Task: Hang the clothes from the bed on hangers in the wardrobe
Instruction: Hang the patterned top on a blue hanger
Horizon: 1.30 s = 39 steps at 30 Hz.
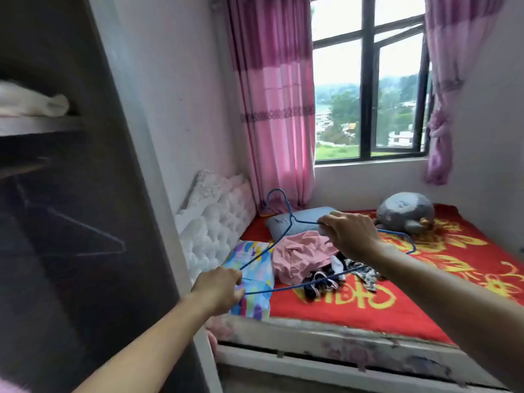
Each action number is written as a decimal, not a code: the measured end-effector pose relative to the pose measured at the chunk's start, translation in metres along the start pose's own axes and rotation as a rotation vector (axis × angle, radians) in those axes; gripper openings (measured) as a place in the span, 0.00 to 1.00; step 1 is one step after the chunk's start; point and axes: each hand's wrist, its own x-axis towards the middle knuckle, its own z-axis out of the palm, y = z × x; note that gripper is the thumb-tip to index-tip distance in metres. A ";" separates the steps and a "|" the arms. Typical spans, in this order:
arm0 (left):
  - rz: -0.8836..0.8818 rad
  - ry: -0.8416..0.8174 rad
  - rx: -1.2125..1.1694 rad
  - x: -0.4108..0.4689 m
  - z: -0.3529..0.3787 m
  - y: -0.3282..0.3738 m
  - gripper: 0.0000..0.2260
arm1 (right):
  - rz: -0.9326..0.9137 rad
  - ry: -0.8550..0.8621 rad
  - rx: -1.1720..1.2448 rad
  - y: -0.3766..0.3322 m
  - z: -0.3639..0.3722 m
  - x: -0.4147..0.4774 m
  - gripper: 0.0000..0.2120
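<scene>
Left hand (218, 287) closes round the near corner of a blue wire hanger (290, 218). Right hand (348, 236), farther out, pinches the hanger's upper wire beside the neck, so the hanger is held in the air between both hands. Just below the right hand, a pink garment (300, 256) and a black-and-white garment (360, 272) lie crumpled on the bed (425, 302). Left of the left hand stands the wardrobe (85, 194), its interior showing.

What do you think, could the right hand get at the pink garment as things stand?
Probably yes: the right hand appears just above the pink garment with nothing between them, but it is holding the hanger.
</scene>
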 end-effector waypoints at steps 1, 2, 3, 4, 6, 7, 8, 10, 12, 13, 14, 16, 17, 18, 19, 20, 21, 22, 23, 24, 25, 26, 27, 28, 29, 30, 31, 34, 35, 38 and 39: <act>0.021 -0.003 -0.007 0.017 0.005 0.025 0.14 | 0.040 -0.021 -0.014 0.031 -0.001 -0.009 0.10; 0.041 -0.006 -0.016 0.033 0.012 0.050 0.14 | 0.083 -0.036 -0.026 0.061 -0.001 -0.017 0.10; 0.056 -0.012 -0.029 0.049 0.019 0.075 0.14 | 0.128 -0.044 -0.035 0.090 -0.003 -0.025 0.09; 0.071 -0.026 -0.044 0.063 0.026 0.098 0.14 | 0.174 -0.051 -0.039 0.118 -0.003 -0.033 0.09; 0.107 -0.083 -0.075 0.086 0.041 0.142 0.14 | 0.273 -0.078 -0.038 0.169 -0.004 -0.048 0.09; 0.124 -0.114 -0.086 0.097 0.048 0.160 0.14 | 0.325 -0.100 -0.036 0.191 -0.004 -0.055 0.10; 0.140 -0.136 -0.096 0.107 0.054 0.176 0.13 | 0.372 -0.122 -0.032 0.211 -0.002 -0.060 0.10; 0.162 -0.158 -0.117 0.130 0.064 0.201 0.13 | 0.463 -0.147 -0.029 0.250 0.005 -0.069 0.10; 0.169 -0.180 -0.133 0.155 0.074 0.219 0.12 | 0.566 -0.167 -0.023 0.285 0.018 -0.077 0.10; 0.168 -0.196 -0.137 0.167 0.080 0.225 0.12 | 0.620 -0.185 -0.009 0.300 0.027 -0.081 0.10; 0.166 -0.215 -0.142 0.180 0.087 0.230 0.12 | 0.671 -0.210 0.011 0.314 0.038 -0.085 0.10; 0.165 -0.252 -0.149 0.209 0.104 0.237 0.12 | 0.753 -0.274 0.044 0.342 0.065 -0.093 0.10; 0.165 -0.272 -0.152 0.226 0.114 0.241 0.12 | 0.794 -0.308 0.053 0.355 0.079 -0.097 0.11; 0.163 -0.293 -0.155 0.243 0.123 0.245 0.12 | 0.841 -0.338 0.060 0.370 0.095 -0.100 0.11; 0.164 -0.315 -0.158 0.261 0.133 0.249 0.13 | 0.886 -0.364 0.058 0.384 0.111 -0.102 0.12; 0.168 -0.336 -0.163 0.279 0.143 0.253 0.13 | 0.924 -0.386 0.052 0.398 0.126 -0.103 0.12; 0.176 -0.354 -0.171 0.299 0.153 0.258 0.13 | 0.954 -0.406 0.042 0.411 0.141 -0.100 0.12; 0.184 -0.372 -0.181 0.319 0.163 0.263 0.12 | 0.984 -0.420 0.036 0.424 0.155 -0.097 0.11; 0.191 -0.391 -0.197 0.341 0.173 0.268 0.12 | 1.014 -0.429 0.035 0.436 0.169 -0.093 0.11; 0.201 -0.412 -0.215 0.363 0.182 0.273 0.11 | 1.047 -0.439 0.044 0.447 0.183 -0.089 0.11; 0.213 -0.435 -0.225 0.385 0.190 0.280 0.11 | 1.082 -0.450 0.050 0.458 0.196 -0.085 0.11; 0.229 -0.455 -0.227 0.405 0.197 0.287 0.12 | 1.118 -0.463 0.059 0.468 0.209 -0.082 0.11; 0.246 -0.474 -0.229 0.424 0.202 0.294 0.12 | 1.149 -0.471 0.070 0.478 0.222 -0.079 0.10; 0.263 -0.493 -0.233 0.443 0.207 0.303 0.12 | 1.181 -0.480 0.087 0.489 0.236 -0.077 0.09; 0.277 -0.507 -0.229 0.462 0.213 0.312 0.13 | 1.210 -0.493 0.101 0.498 0.247 -0.075 0.08; 0.293 -0.516 -0.223 0.480 0.219 0.322 0.13 | 1.235 -0.502 0.114 0.508 0.258 -0.074 0.08; 0.306 -0.520 -0.217 0.492 0.222 0.330 0.13 | 1.256 -0.504 0.120 0.514 0.264 -0.073 0.08; 0.348 -0.565 -0.209 0.532 0.239 0.359 0.12 | 1.342 -0.462 0.126 0.546 0.283 -0.070 0.06; 0.354 -0.578 -0.211 0.545 0.247 0.368 0.12 | 1.363 -0.448 0.124 0.560 0.291 -0.069 0.06; 0.358 -0.632 -0.206 0.576 0.276 0.391 0.13 | 1.419 -0.431 0.109 0.607 0.327 -0.067 0.06; 0.349 -0.659 -0.201 0.584 0.286 0.397 0.13 | 1.427 -0.437 0.103 0.623 0.342 -0.067 0.06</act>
